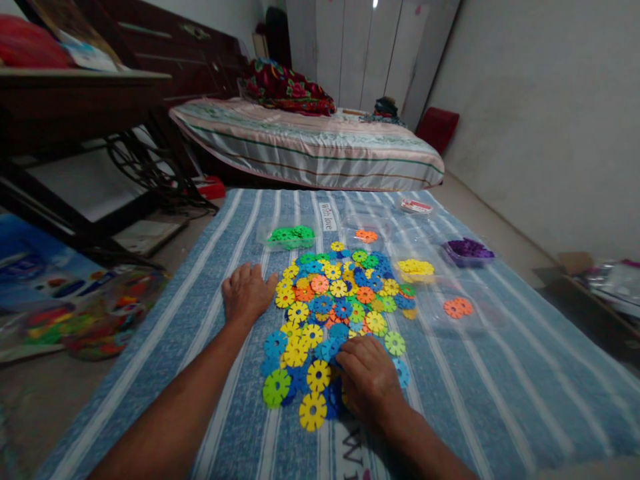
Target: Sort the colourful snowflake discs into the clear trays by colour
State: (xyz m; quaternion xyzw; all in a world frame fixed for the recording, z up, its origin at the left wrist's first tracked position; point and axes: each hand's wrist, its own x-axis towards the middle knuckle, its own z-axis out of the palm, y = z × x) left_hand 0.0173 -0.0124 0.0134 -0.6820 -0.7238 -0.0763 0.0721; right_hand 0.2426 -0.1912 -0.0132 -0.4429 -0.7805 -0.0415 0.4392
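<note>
A spread heap of notched plastic discs (339,288) in yellow, blue, green and orange lies on the striped cloth. My left hand (247,291) rests on the cloth beside the heap's left edge, open, with its thumb stretched towards the discs. Over the near right part of the heap is my right hand (369,375), its fingers bent down and closed among blue and yellow discs. The fingertips are partly hidden, so what they grip cannot be made out. Close to this hand lie a yellow disc (313,411) and a light green disc (395,343).
Clear plastic tubs hold green discs (291,236), orange discs (367,236), yellow discs (416,267), purple discs (469,249) and more orange discs (458,307). A small clear packet (416,207) lies at the far right. Beyond the table stands a bed (320,150).
</note>
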